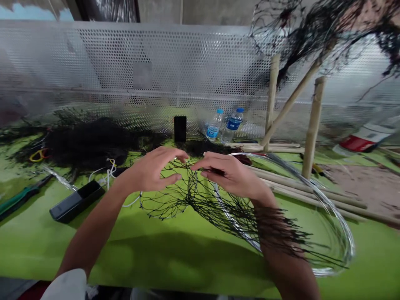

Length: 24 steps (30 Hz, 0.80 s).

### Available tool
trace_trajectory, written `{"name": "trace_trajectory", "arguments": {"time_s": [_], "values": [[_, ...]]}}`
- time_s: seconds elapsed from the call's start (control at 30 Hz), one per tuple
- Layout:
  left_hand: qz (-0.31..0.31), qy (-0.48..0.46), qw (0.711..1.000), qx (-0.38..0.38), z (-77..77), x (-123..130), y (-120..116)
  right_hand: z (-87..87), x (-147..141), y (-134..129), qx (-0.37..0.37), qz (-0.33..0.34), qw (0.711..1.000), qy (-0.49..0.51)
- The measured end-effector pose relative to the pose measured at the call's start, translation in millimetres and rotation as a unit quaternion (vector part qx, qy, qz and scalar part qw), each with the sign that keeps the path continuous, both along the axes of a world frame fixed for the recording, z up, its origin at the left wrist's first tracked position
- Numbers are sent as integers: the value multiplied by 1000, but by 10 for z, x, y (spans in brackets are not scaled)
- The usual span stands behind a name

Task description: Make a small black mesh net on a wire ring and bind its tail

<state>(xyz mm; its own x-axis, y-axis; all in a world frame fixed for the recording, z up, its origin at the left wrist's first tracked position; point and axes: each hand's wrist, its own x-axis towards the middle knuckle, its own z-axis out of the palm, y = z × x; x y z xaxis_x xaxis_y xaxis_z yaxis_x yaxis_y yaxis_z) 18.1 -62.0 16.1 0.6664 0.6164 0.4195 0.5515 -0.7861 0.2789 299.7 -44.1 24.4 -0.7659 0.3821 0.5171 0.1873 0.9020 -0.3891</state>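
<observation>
A black knotted net (pixel 190 200) hangs between my hands over the green table, and its right side drapes across my right forearm. Its left part spreads around a thin wire ring. My right hand (pixel 229 171) pinches the upper edge of the mesh, fingers bent and closed on it. Facing it, my left hand (pixel 150 168) has its thumb and fingers apart, with the index fingertip close to the net's top strands. Whether that fingertip touches a strand I cannot tell. A coil of shiny wire (pixel 346 233) lies under and to the right of the net.
Bamboo sticks (pixel 312 193) lie behind the coil, near upright posts (pixel 313 125). A black net heap (pixel 90 139), a dark box (pixel 76 202) and green-handled pliers (pixel 18 202) occupy the left. A phone (pixel 180 128) and water bottles (pixel 233 123) stand before the perforated metal panel (pixel 175 62).
</observation>
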Motion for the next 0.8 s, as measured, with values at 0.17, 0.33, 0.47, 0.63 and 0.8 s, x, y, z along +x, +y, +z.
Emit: {"name": "trace_trajectory", "arguments": {"time_s": [0.17, 0.33, 0.47, 0.63, 0.8], "values": [[-16, -20, 999, 18, -42, 93, 54, -3, 0, -10, 14, 3, 1000, 1], [5, -31, 995, 96, 0, 160, -26, 36, 20, -32, 17, -23, 1000, 5], [15, -42, 992, 118, 6, 203, -63, 43, 76, -21, 4, -43, 999, -2], [21, -34, 984, 172, -26, 258, -70, 65, 108, -29, -21, -61, 998, -24], [43, -22, 982, 182, -47, 287, -81, 108, 101, -58, -63, -37, 996, -47]]}}
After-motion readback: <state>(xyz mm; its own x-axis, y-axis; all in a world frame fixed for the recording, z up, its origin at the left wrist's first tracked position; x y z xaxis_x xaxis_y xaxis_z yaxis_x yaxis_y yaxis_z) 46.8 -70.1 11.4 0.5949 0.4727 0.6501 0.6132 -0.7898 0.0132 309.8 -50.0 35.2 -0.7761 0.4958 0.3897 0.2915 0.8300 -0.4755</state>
